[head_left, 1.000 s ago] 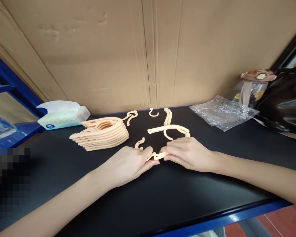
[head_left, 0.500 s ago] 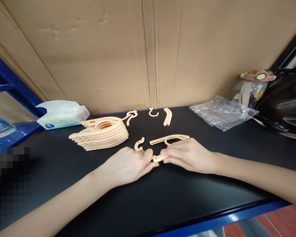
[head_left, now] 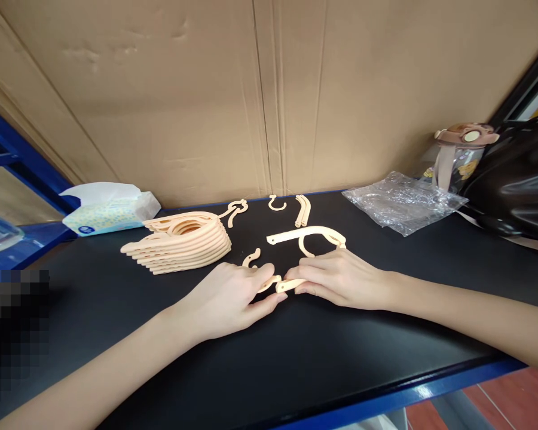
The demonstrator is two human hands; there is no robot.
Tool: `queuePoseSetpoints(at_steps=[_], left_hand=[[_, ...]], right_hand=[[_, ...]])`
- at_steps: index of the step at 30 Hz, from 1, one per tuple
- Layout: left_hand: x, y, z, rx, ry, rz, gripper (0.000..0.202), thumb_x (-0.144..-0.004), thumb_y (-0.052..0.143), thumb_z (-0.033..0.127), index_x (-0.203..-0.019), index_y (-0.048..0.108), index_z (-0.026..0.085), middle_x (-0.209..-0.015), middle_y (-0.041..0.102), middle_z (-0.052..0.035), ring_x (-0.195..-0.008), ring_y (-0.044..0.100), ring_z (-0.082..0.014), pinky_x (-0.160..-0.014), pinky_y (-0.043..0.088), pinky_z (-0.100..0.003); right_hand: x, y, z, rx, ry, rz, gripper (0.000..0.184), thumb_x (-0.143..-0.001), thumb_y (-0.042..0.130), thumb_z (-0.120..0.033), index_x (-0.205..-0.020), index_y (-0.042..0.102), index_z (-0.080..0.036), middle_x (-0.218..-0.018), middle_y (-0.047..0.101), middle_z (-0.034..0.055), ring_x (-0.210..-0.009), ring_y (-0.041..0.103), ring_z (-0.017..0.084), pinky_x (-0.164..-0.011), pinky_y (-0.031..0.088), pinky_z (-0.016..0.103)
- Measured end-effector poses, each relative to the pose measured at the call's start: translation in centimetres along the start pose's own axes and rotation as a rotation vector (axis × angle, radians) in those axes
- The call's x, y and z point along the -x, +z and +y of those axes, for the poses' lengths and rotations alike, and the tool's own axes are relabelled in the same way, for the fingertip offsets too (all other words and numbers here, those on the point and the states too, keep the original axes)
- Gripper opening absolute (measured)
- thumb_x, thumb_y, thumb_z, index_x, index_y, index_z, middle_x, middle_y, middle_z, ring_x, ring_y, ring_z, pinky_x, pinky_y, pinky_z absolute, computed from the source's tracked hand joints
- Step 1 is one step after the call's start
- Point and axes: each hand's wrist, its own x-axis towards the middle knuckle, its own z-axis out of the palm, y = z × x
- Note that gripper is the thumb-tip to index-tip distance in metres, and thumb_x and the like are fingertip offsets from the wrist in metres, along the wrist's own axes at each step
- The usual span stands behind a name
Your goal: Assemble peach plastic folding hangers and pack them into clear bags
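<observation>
Both hands meet over the near part of the black desk [head_left: 363,352], working on a cream folding hanger [head_left: 302,235]. The right hand [head_left: 341,278] has its fingers clamped on the hanger; one of its arms curves out above the knuckles towards the left, while the other pokes out from the fingertips. The left hand [head_left: 231,295] pinches a small cream piece [head_left: 268,285] between thumb and fingers, right at the end of that lower arm (whether the two are joined, I cannot tell).

Just beyond the left hand lies a loose curved part [head_left: 251,256], partly hidden by it. To the left sits a neat stack of cream hangers [head_left: 183,246], with a tissue pack [head_left: 105,216] behind it. Along the back of the desk, from left to right, lie a jointed cream part [head_left: 236,209], a single hook [head_left: 278,206] and some curved strips [head_left: 302,211] side by side. Farther right are a crumpled clear plastic bag [head_left: 401,203], a drink bottle [head_left: 465,154] and a shiny black bag [head_left: 517,182].
</observation>
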Motion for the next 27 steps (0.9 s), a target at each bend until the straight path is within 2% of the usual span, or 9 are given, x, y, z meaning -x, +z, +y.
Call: queuePoseSetpoints(at_steps=[9, 12, 21, 27], left_hand=[[-0.12, -0.27, 0.09, 0.012, -0.011, -0.024, 0.032, -0.095, 0.038, 0.044, -0.073, 0.037, 0.021, -0.053, 0.050, 0.0046, -0.044, 0.050, -0.0143, -0.045, 0.024, -0.024], [-0.13, -0.29, 0.03, 0.015, -0.012, -0.034, 0.032, -0.095, 0.038, 0.044, -0.073, 0.037, 0.021, -0.053, 0.051, 0.0045, -0.045, 0.051, -0.0143, -0.045, 0.025, -0.024], [-0.07, -0.36, 0.14, -0.002, 0.000, 0.017, 0.030, -0.094, 0.042, 0.040, -0.071, 0.039, 0.021, -0.049, 0.046, 0.0066, -0.041, 0.045, -0.0119, -0.043, 0.024, -0.024], [0.04, -0.54, 0.16, -0.017, 0.014, 0.032, 0.031, -0.092, 0.046, 0.043, -0.071, 0.040, 0.021, -0.050, 0.046, 0.0065, -0.041, 0.046, -0.0120, -0.043, 0.024, -0.023]], right_hand=[[-0.09, -0.19, -0.25, 0.011, 0.027, -0.039, 0.029, -0.100, 0.035, -0.030, -0.108, 0.060, -0.018, -0.084, 0.064, 0.0023, -0.063, 0.057, 0.013, -0.057, 0.038, 0.024], [-0.09, -0.13, -0.27, 0.021, 0.018, -0.018, 0.031, -0.100, 0.035, -0.031, -0.114, 0.060, -0.018, -0.087, 0.066, 0.0034, -0.065, 0.060, 0.013, -0.057, 0.038, 0.024], [0.02, 0.34, 0.34, 0.012, 0.025, -0.027, 0.031, -0.100, 0.036, -0.032, -0.113, 0.061, -0.018, -0.088, 0.066, 0.0035, -0.070, 0.061, 0.013, -0.061, 0.041, 0.025], [-0.04, 0.30, 0.39, 0.016, -0.002, -0.003, 0.032, -0.100, 0.036, -0.033, -0.112, 0.062, -0.018, -0.085, 0.066, 0.0028, -0.070, 0.061, 0.013, -0.061, 0.041, 0.025]])
